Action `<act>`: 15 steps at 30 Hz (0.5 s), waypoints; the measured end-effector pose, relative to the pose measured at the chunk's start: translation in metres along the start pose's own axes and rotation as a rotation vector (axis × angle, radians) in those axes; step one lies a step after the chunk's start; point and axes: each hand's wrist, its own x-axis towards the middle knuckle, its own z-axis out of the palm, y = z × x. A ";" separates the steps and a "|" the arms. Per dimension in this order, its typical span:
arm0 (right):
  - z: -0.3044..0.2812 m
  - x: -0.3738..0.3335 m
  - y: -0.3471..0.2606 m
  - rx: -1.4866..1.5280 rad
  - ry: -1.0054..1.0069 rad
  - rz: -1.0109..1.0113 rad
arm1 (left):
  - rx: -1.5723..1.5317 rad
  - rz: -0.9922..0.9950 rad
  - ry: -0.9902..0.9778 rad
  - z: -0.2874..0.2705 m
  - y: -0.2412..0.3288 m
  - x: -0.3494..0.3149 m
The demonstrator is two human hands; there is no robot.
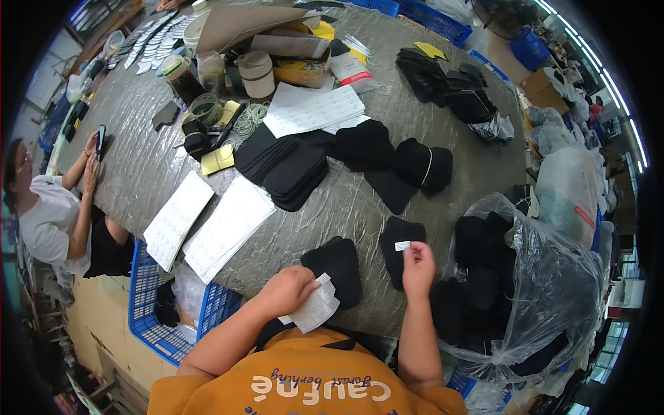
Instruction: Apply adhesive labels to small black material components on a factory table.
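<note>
My left hand (pixel 285 290) is closed on a curled white label sheet (pixel 317 310), held close to my body at the table's near edge. Beneath and beyond it lies a stack of black fabric pieces (pixel 341 268) with rounded corners. To the right, my right hand (pixel 419 270) pinches the edge of a small white label (pixel 401 245). That label is over a second black piece (pixel 394 266), lying flat; whether it is stuck down I cannot tell.
White label sheets (pixel 230 225) and stacked black pieces (pixel 297 173) lie farther left. Tied black bundles (pixel 432 169) sit beyond. A clear plastic bag (pixel 546 277) of black pieces stands right, a blue crate (pixel 149 304) lower left. A person (pixel 62 214) holds a phone (pixel 101 140).
</note>
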 end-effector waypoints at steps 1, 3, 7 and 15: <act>0.009 -0.014 -0.023 0.134 -0.139 0.026 | -0.043 -0.020 0.003 -0.002 0.001 0.000; 0.020 -0.037 -0.045 0.206 -0.483 0.131 | -0.085 -0.036 0.004 -0.006 0.003 0.000; 0.041 -0.066 -0.056 0.372 -0.835 0.326 | -0.113 -0.056 -0.060 -0.007 0.003 0.001; 0.047 -0.074 -0.060 0.463 -0.897 0.513 | -0.258 -0.173 -0.067 -0.010 0.005 -0.006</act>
